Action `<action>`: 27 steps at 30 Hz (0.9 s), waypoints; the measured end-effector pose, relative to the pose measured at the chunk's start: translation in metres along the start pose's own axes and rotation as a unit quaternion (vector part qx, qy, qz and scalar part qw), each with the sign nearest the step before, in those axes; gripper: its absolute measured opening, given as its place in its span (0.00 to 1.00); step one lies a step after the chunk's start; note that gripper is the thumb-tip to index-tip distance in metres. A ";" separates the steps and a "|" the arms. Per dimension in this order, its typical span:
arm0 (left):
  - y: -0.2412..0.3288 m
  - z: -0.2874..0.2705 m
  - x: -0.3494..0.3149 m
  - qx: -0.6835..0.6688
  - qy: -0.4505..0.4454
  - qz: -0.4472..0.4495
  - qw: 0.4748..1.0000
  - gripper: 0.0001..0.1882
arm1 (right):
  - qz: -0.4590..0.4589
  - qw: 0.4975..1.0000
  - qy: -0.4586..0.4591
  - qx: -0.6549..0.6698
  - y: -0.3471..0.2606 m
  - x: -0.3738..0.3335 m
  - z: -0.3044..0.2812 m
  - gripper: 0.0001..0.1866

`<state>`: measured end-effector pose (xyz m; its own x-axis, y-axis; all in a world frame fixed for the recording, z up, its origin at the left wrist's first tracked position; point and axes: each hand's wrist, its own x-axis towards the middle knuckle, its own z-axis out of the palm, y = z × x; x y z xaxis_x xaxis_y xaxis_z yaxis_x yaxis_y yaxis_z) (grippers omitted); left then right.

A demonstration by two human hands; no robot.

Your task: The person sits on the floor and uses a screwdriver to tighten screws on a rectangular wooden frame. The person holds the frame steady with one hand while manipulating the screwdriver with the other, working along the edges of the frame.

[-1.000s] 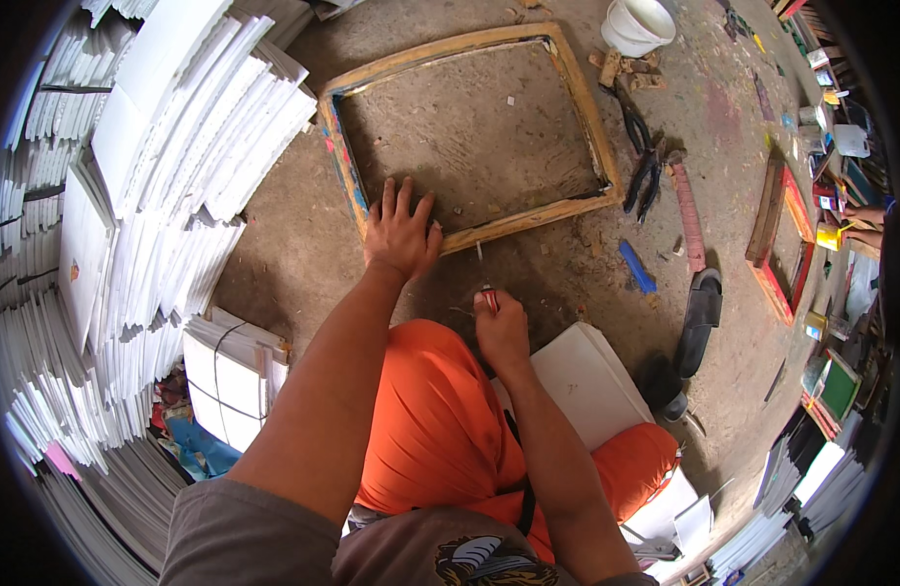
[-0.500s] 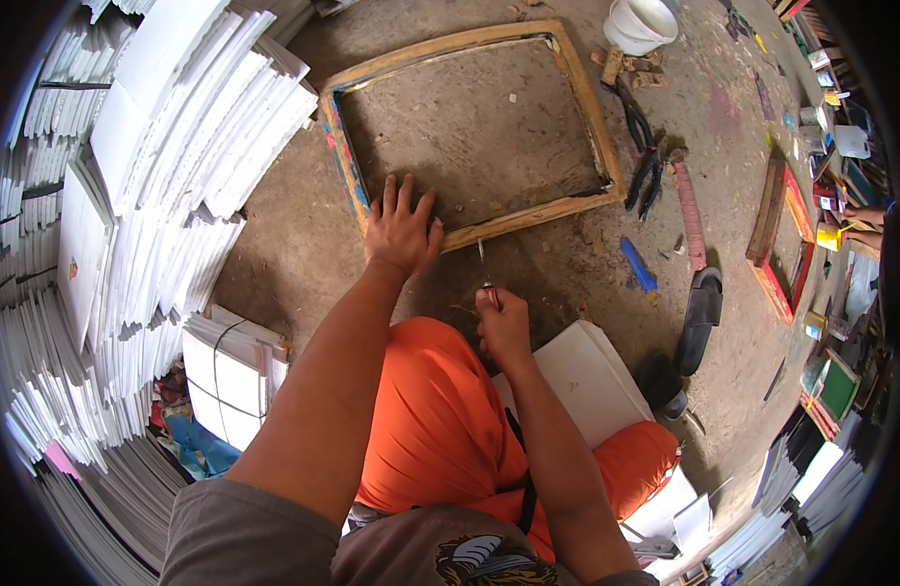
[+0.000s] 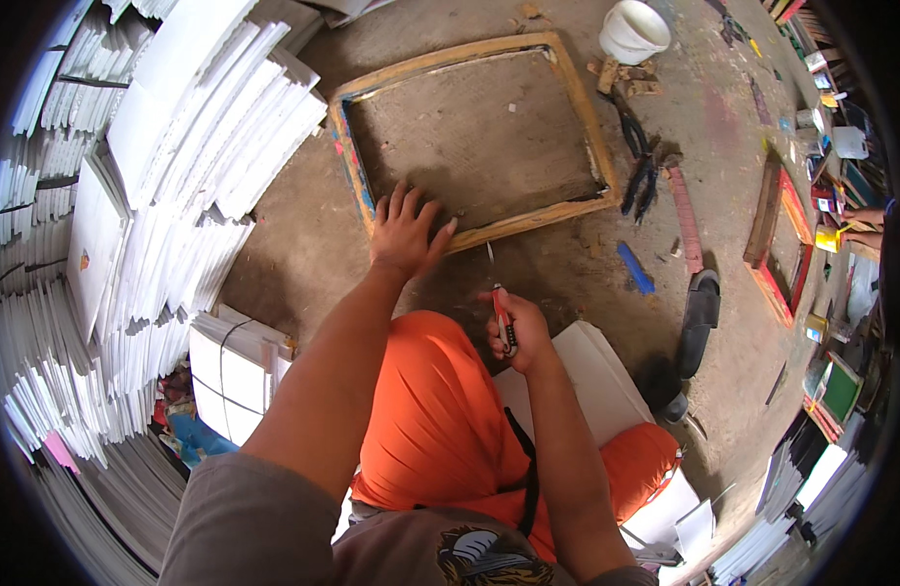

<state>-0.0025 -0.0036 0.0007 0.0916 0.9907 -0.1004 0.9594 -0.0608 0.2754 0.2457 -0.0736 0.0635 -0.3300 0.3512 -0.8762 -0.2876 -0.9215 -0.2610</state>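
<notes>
My right hand (image 3: 520,332) is wrapped round a red-handled tool (image 3: 505,322), blade pointing to twelve o'clock, toward the wooden frame (image 3: 530,224) lying on the floor (image 3: 572,283). My left hand (image 3: 405,239), fingers spread, rests at the frame's seven-o'clock corner.

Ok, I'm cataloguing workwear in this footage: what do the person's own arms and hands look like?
The left hand and right hand wear no gloves, and no watch or band shows at either wrist. A short grey-brown cloth sleeve covers the left upper arm; only an edge of the right sleeve shows.
</notes>
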 end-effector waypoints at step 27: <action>0.115 -0.011 0.034 0.055 -0.144 -0.035 0.987 0.38 | -0.137 0.984 0.109 -0.025 0.024 -0.126 -0.106 0.25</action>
<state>0.1077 0.0246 0.0395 0.0801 0.9183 -0.3877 0.9879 -0.0212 0.1538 0.3758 -0.1574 0.1251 -0.0449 0.5481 -0.8352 -0.2934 -0.8064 -0.5134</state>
